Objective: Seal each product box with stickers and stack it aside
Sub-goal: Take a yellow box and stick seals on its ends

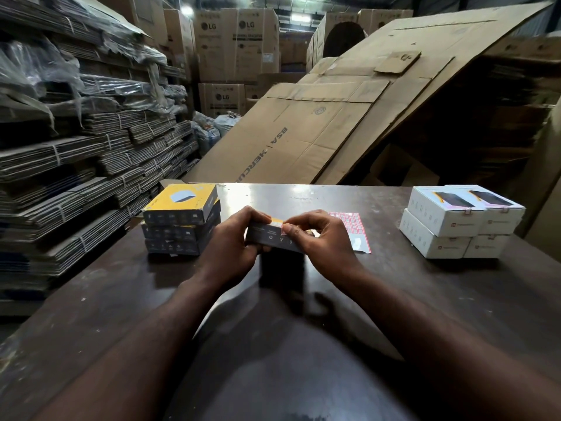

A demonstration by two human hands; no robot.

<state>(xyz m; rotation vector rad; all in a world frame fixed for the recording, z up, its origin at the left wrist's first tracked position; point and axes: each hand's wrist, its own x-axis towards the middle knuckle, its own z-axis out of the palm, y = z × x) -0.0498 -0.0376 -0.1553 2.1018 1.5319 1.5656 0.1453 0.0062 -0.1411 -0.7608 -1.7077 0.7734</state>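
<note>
Two hands hold one product box (267, 235) above the table (121, 299): the left hand (233, 238) grips its left end, and the right hand (318, 238) pinches it, thumb on a sticker (283, 228). A sticker sheet (352, 223) lies just behind. Three yellow boxes (182, 226) are stacked at left, white boxes (455, 223) at right.

yellow-grey box stack (182, 223), white boxes (455, 226)

The counter (394, 284) is dark, glossy and scuffed. The held box (273, 235), the yellow-topped stack (182, 220) at left and the white boxes (455, 223) at right are smooth printed card; the sticker sheet (353, 226) is slick paper. The far leaning sheets (318, 126) are matt brown corrugated cardboard, with crinkled shiny plastic film (36, 68) over the left bundles (76, 183).
</note>
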